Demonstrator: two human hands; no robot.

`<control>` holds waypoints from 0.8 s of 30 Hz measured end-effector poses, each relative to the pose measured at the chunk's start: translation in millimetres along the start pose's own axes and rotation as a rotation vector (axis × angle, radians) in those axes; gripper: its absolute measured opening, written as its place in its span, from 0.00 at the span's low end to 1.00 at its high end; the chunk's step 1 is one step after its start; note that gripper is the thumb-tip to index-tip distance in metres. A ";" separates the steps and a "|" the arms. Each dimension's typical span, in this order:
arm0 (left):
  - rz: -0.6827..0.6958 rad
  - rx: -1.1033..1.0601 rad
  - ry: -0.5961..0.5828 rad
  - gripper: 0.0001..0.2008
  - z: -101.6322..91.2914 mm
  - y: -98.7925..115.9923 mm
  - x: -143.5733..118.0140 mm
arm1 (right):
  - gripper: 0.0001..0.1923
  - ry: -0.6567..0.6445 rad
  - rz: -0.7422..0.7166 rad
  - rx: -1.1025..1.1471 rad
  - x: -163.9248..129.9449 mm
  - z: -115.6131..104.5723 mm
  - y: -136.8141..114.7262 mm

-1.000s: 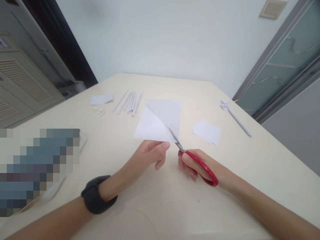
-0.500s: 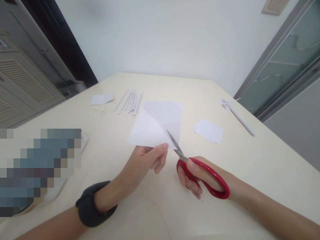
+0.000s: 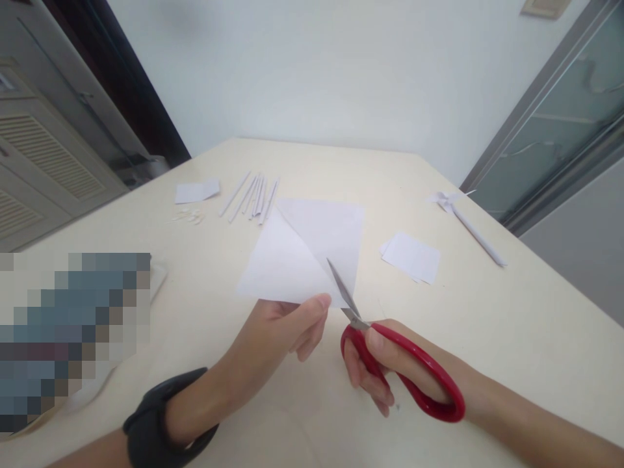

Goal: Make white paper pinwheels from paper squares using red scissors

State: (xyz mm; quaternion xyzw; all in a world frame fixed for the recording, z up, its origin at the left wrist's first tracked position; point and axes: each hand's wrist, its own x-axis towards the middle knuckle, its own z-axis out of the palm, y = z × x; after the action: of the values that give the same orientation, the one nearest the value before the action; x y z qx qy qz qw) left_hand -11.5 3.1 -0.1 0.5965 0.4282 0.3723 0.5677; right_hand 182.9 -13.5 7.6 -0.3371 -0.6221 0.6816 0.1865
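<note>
A white sheet of paper (image 3: 292,260) with a diagonal crease is held up over the table. My left hand (image 3: 287,328), with a black band on its wrist, pinches the near edge between thumb and fingers. Red-handled scissors (image 3: 424,364) are in my right hand (image 3: 380,364), thumb and fingers through the loops. Their blades are apart at the sheet's near right corner, the upper one lying over the paper along the crease. Part of the lower blade is hidden under the paper.
Several rolled paper sticks (image 3: 253,198) lie behind the sheet, with folded paper (image 3: 197,192) and small pale pieces (image 3: 189,216) left of them. Square papers (image 3: 412,257) and a paper pinwheel (image 3: 475,231) are on the right. A pixelated area covers the left.
Both hands, the paper and the scissors appear slightly lower and nearer in view. The scissors' blades stay apart around the corner of the paper.
</note>
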 end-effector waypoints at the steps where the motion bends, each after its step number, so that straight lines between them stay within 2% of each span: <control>1: -0.006 0.004 -0.007 0.24 0.1 0.0 -0.1 | 0.28 0.000 -0.003 0.001 0.0 0.3 -0.9; 13: 0.019 0.095 -0.020 0.26 1.4 1.6 -4.9 | 0.23 0.012 0.055 0.083 3.4 6.1 8.8; 19: -0.006 0.089 0.003 0.26 0.2 -0.8 -4.5 | 0.20 0.033 0.059 0.080 1.5 7.2 8.1; 24: -0.016 0.058 0.005 0.26 0.1 -2.9 -5.7 | 0.21 0.046 0.074 0.037 -1.4 6.5 6.5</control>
State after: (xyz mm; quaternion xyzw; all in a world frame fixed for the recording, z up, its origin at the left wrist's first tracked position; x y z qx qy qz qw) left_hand -13.6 -2.3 -2.7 0.6083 0.4448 0.3568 0.5521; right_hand 180.4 -20.2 1.6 -0.3717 -0.5920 0.6917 0.1816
